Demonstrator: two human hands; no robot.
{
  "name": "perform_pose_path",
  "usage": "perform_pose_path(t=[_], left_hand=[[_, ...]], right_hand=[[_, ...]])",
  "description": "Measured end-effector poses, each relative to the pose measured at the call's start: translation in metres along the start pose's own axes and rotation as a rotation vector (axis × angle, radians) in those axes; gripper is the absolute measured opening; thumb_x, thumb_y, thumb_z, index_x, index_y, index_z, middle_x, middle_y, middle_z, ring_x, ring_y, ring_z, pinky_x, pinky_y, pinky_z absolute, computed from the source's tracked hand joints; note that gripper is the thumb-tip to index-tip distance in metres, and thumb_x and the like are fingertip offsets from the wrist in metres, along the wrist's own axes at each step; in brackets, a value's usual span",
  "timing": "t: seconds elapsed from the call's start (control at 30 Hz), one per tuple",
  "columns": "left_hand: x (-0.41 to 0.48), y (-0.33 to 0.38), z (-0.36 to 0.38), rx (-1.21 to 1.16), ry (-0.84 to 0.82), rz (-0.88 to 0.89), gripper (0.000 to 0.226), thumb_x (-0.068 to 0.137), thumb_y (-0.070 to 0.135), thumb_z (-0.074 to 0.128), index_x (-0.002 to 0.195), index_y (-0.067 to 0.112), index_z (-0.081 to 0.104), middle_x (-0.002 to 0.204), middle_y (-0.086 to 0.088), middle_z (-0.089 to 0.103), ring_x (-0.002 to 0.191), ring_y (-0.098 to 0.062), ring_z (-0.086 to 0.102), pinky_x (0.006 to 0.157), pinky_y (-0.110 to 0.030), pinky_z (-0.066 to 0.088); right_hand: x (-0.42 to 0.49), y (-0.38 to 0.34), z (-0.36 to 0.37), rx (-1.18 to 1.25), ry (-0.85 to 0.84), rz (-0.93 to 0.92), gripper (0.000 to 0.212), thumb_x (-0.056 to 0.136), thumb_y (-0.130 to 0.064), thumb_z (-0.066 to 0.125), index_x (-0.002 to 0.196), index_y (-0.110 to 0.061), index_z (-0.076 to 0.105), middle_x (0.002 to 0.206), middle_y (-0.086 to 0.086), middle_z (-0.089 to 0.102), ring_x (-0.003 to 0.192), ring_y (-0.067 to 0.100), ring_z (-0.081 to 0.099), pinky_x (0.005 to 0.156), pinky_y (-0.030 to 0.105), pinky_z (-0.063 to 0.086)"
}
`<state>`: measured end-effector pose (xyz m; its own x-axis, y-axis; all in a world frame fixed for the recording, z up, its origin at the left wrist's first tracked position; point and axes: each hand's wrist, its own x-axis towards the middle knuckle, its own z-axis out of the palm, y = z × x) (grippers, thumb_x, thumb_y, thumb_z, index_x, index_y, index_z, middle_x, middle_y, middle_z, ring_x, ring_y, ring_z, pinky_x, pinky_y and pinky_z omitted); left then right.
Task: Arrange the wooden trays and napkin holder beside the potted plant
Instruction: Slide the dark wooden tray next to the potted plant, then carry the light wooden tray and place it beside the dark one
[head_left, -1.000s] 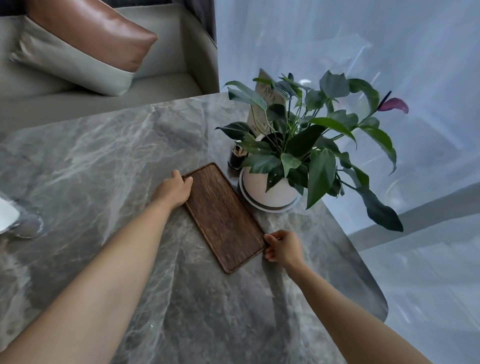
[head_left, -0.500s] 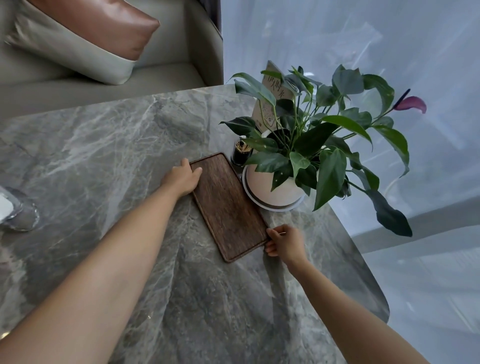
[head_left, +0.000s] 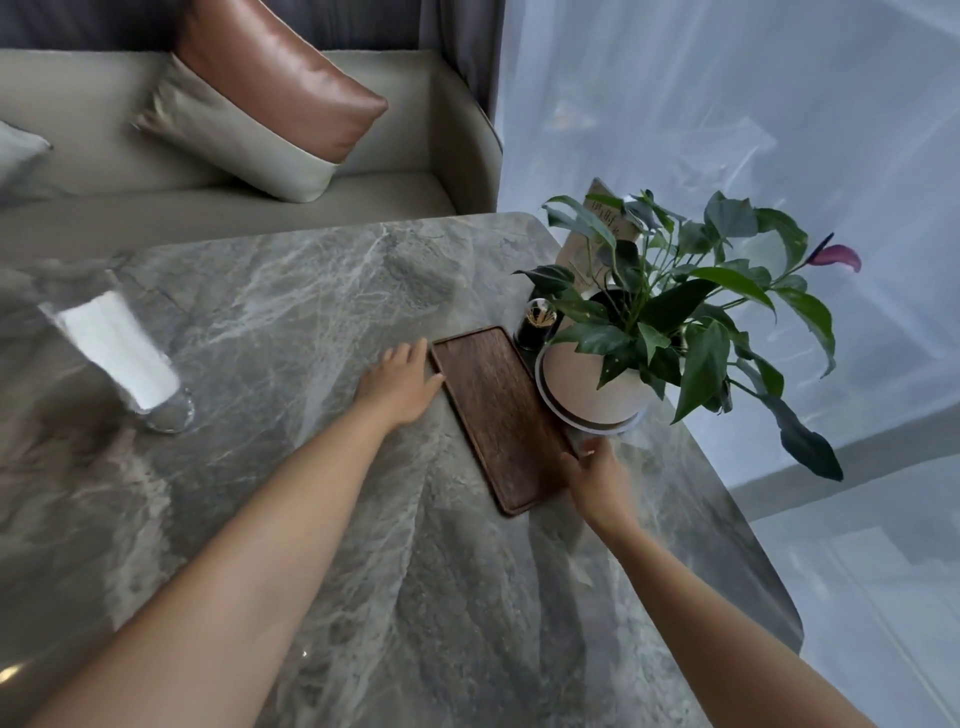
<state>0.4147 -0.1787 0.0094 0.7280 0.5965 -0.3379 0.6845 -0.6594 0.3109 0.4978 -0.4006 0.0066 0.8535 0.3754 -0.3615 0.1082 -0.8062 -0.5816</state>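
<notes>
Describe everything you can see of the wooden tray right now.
The wooden tray is a dark brown, long rectangle with rounded corners and a low raised rim, its grain visible. It lies flat and empty on the marble table, running diagonally, its long right edge close against the saucer of the potted plant. The left hand touches its far left edge; the right hand meets its near right edge.

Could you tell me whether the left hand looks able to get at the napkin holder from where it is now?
Probably yes. The left hand rests by the wooden tray, and only bare marble table lies between it and the napkin holder farther left.
</notes>
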Motion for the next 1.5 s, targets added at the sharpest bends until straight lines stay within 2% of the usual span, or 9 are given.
perform_pose_path(t=[0.2, 0.5, 0.6, 0.93, 1.0, 1.1, 1.27, 1.37, 1.5], left_hand=[[-0.064, -0.070, 0.010, 0.248, 0.011, 0.042, 0.065, 0.100, 0.039, 0.025, 0.151, 0.010, -0.003, 0.162, -0.006, -0.006, 0.150, -0.019, -0.003, 0.122, -0.040, 0.004], [-0.176, -0.203, -0.013, 0.340, 0.104, -0.086, 0.063, 0.101, 0.039, 0.023, 0.151, 0.013, -0.005, 0.161, 0.000, -0.010, 0.149, -0.015, -0.009, 0.121, -0.039, -0.004], [-0.212, -0.246, -0.027, 0.322, 0.148, -0.147, 0.063, 0.101, 0.038, 0.022, 0.151, 0.012, -0.005, 0.161, -0.002, -0.010, 0.149, -0.016, -0.008, 0.121, -0.039, -0.004], [-0.317, -0.400, -0.050, 0.187, 0.173, -0.423, 0.062, 0.101, 0.041, 0.018, 0.151, 0.014, -0.008, 0.161, -0.002, -0.014, 0.149, -0.016, -0.012, 0.121, -0.039, -0.005], [-0.333, -0.425, -0.048, 0.161, 0.162, -0.478, 0.062, 0.101, 0.041, 0.018, 0.151, 0.015, -0.008, 0.161, -0.001, -0.015, 0.149, -0.016, -0.012, 0.121, -0.039, -0.005], [-0.355, -0.461, -0.043, 0.140, 0.156, -0.566, 0.062, 0.101, 0.042, 0.018, 0.152, 0.015, -0.006, 0.161, 0.000, -0.012, 0.149, -0.015, -0.011, 0.121, -0.039, -0.003], [-0.378, -0.508, -0.032, 0.130, 0.159, -0.658, 0.062, 0.100, 0.042, 0.021, 0.152, 0.013, 0.001, 0.162, -0.003, -0.004, 0.150, -0.017, -0.004, 0.122, -0.041, 0.001], [-0.384, -0.528, -0.026, 0.118, 0.130, -0.696, 0.063, 0.100, 0.043, 0.019, 0.152, 0.012, -0.001, 0.162, -0.005, -0.004, 0.149, -0.019, -0.005, 0.123, -0.042, 0.000], [-0.384, -0.547, -0.023, 0.084, 0.125, -0.743, 0.063, 0.100, 0.043, 0.018, 0.152, 0.013, 0.000, 0.162, -0.007, 0.001, 0.150, -0.022, -0.002, 0.122, -0.042, 0.003]], right_hand=[[-0.046, -0.058, 0.041, -0.231, -0.073, -0.248, 0.067, 0.093, -0.033, 0.044, 0.144, -0.003, 0.013, 0.151, 0.017, 0.022, 0.139, 0.031, 0.020, 0.112, 0.039, 0.024], [-0.143, -0.149, 0.129, -0.484, -0.161, -0.568, 0.079, 0.092, -0.053, 0.018, 0.142, -0.005, -0.020, 0.153, 0.015, -0.024, 0.143, 0.026, -0.019, 0.117, 0.041, -0.005], [-0.175, -0.179, 0.160, -0.513, -0.193, -0.654, 0.086, 0.081, -0.062, 0.003, 0.142, -0.006, -0.021, 0.153, 0.014, -0.026, 0.142, 0.026, -0.022, 0.117, 0.042, -0.007], [-0.279, -0.253, 0.268, -0.626, -0.290, -0.849, 0.076, 0.094, -0.049, 0.022, 0.143, -0.008, -0.018, 0.154, 0.011, -0.023, 0.142, 0.025, -0.021, 0.118, 0.042, -0.006], [-0.297, -0.258, 0.288, -0.652, -0.319, -0.869, 0.079, 0.090, -0.058, 0.010, 0.143, -0.008, -0.019, 0.154, 0.010, -0.024, 0.142, 0.025, -0.021, 0.118, 0.041, -0.006], [-0.325, -0.264, 0.317, -0.679, -0.374, -0.901, 0.103, 0.060, -0.070, -0.021, 0.142, -0.008, -0.021, 0.147, 0.003, -0.032, 0.142, 0.025, -0.021, 0.117, 0.041, -0.006], [-0.361, -0.266, 0.354, -0.736, -0.486, -0.898, 0.076, 0.094, -0.051, 0.019, 0.142, -0.009, -0.021, 0.154, 0.010, -0.023, 0.142, 0.024, -0.020, 0.119, 0.040, -0.005], [-0.375, -0.262, 0.371, -0.789, -0.545, -0.888, 0.079, 0.089, -0.058, 0.012, 0.142, -0.010, -0.022, 0.155, 0.010, -0.022, 0.143, 0.024, -0.019, 0.119, 0.040, -0.004], [-0.384, -0.255, 0.385, -0.767, -0.613, -0.813, 0.072, 0.095, -0.049, 0.021, 0.145, -0.011, -0.015, 0.157, 0.012, -0.009, 0.145, 0.027, -0.008, 0.119, 0.041, 0.004]])
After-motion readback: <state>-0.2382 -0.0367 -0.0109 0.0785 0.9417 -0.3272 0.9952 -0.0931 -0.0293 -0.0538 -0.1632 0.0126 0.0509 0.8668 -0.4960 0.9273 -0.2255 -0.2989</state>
